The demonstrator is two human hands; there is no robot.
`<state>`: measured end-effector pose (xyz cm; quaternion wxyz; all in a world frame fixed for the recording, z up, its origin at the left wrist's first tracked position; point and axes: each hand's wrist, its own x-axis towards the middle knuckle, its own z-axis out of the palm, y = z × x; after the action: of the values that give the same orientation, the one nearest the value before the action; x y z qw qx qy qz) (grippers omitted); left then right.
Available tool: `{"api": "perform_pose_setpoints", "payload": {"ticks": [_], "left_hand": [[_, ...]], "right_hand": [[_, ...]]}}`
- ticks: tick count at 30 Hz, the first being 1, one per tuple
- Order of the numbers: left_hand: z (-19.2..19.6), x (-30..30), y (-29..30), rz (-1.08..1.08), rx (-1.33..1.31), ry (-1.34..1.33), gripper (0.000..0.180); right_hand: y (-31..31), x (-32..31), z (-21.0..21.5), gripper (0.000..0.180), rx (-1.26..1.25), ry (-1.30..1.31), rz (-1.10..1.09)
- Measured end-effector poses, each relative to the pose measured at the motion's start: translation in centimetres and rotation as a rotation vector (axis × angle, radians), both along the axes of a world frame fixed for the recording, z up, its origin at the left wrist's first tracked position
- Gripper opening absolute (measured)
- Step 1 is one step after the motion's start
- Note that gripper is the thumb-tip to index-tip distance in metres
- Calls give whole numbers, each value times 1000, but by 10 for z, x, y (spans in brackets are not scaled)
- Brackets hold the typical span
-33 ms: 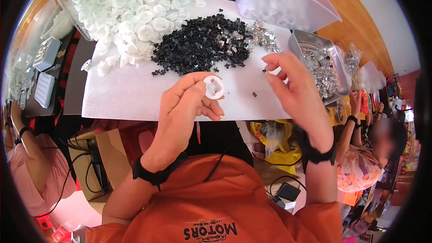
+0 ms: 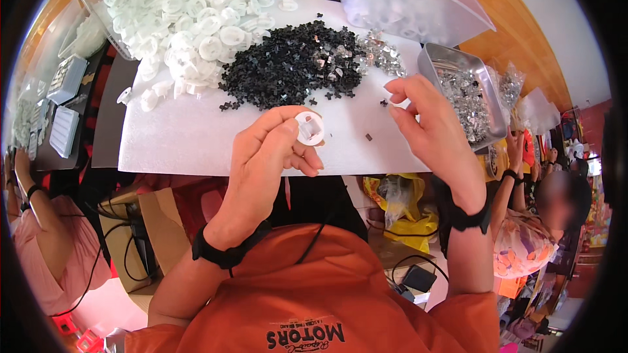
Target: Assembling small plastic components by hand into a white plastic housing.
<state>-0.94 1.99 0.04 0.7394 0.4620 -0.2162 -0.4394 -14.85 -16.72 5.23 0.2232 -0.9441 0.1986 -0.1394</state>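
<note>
My left hand (image 2: 261, 150) pinches a round white plastic piece (image 2: 317, 129) between thumb and index finger, above the table's near edge. Inside the piece is a squarish recess with something shiny in it. To the right, my right hand (image 2: 437, 140) hovers over the white work surface (image 2: 347, 117), its thumb and index finger apart; I see nothing held there. Beyond both hands lies a heap of small black cross-shaped parts (image 2: 281, 65). Shiny little metal clips (image 2: 384, 55) are scattered at its right side. White plastic pieces (image 2: 190, 23) like the held one are piled at the far left.
Near my right hand stands a metal tray (image 2: 496, 95) of shiny clips. A translucent plastic bin (image 2: 412, 6) is behind it. One small dark bit (image 2: 369, 137) lies on the surface. Other people sit at left and right; an open cardboard box (image 2: 163, 222) is below the table.
My right hand has shifted very slightly to the right. My left hand and the white piece have hardly moved.
</note>
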Motion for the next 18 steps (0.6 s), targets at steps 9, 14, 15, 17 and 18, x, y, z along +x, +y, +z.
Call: {"api": "perform_pose_setpoints", "payload": {"ticks": [9,14,15,17,18], "left_hand": [[-3,1,-2,-41,54,-49,28],[-2,2,-3,-69,83,-82,29],[-2,2,-3,-75,87,-96,29],[-3,2,-3,-82,91,-108,29],[-3,3,-3,-85,92,-109,28]], "right_hand": [[-11,2,-11,24,-242,280,-39],[-15,-2,-9,14,-58,145,-57],[-14,-1,-8,14,-58,148,-58],[-11,2,-5,14,-49,169,-62],[-12,1,-7,14,-48,171,-63]]}}
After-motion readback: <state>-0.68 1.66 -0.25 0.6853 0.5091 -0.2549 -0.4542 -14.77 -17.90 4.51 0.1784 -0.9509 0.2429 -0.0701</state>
